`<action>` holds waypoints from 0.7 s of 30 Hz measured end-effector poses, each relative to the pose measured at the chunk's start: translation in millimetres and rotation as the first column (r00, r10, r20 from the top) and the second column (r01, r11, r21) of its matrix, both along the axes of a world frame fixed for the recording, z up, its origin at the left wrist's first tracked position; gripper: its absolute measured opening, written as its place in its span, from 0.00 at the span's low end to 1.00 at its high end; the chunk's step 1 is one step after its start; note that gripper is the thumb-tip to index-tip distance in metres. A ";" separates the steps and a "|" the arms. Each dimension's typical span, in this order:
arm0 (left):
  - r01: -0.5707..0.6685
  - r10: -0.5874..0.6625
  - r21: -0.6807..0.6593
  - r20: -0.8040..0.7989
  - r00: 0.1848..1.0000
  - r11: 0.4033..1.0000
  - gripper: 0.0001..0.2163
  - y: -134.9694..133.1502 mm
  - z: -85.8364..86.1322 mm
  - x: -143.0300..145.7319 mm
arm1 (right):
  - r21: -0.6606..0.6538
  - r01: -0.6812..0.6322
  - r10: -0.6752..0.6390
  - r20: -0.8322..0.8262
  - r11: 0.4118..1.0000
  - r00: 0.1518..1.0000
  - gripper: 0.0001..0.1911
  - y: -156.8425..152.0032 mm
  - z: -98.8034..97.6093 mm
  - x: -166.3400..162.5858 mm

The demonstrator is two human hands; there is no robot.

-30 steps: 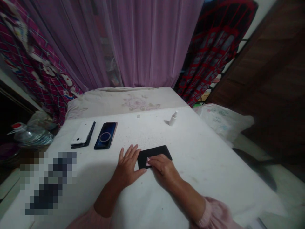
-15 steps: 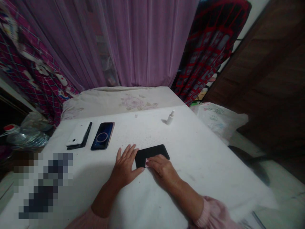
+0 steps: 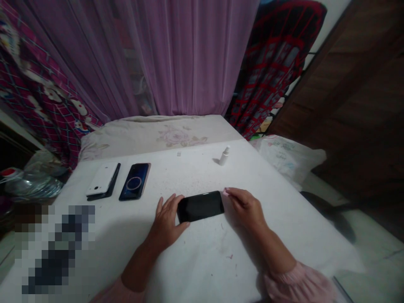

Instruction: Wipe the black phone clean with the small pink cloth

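Note:
A black smartphone [image 3: 201, 206] lies lengthwise on the white cloth, its glossy face up. My left hand [image 3: 166, 219] holds the phone's left end, with the thumb along the near edge and the fingers at the far edge. Off the phone's upper right corner, my right hand [image 3: 248, 206] pinches a small pink piece [image 3: 226, 192]; it is mostly covered by the fingertips, so I cannot tell its kind. Crumbs and a small reddish shred [image 3: 230, 256] are scattered on the cloth around the phone.
A blue-screened phone [image 3: 135, 182] lies to the left, beside a white phone [image 3: 103, 179] stacked on a dark one. A small white spray bottle [image 3: 224, 156] stands at the back right. The white cloth [image 3: 284, 219] covers the table. A large water bottle [image 3: 30, 183] is beyond its left edge.
My right hand has moved from the middle of the phone up and right past its right end, still pinching the small piece. My left hand stays at the left end.

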State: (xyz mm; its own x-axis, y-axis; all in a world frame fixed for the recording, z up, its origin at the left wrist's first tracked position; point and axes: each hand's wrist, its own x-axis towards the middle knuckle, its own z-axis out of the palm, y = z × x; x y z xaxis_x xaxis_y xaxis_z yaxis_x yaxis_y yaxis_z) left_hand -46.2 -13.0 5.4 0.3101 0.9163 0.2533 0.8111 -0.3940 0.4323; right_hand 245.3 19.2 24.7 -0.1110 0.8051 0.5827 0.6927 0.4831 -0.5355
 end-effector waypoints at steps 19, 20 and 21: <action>-0.076 0.055 0.289 0.081 0.995 0.954 0.15 1.7 5.9 3.9 | 0.186 -0.162 0.102 0.293 0.969 0.950 0.13 -13.7 13.2 -87.3; -0.081 0.060 0.283 0.079 0.995 0.956 0.15 1.7 5.1 3.4 | 0.178 -0.145 0.089 0.289 0.973 0.953 0.13 -12.4 11.3 -81.4; -0.085 0.066 0.274 0.079 0.995 0.958 0.16 1.9 4.4 3.0 | 0.172 -0.119 0.067 0.280 0.978 0.958 0.13 -10.7 9.3 -72.4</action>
State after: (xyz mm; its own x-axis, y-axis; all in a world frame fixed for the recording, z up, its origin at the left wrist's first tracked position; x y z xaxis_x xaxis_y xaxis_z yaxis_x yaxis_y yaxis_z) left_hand -43.2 -11.1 9.8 0.2157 0.8275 0.5183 0.8157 -0.4445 0.3701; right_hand 172.9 8.5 34.0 -0.3549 0.6648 0.6573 0.7465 0.6248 -0.2288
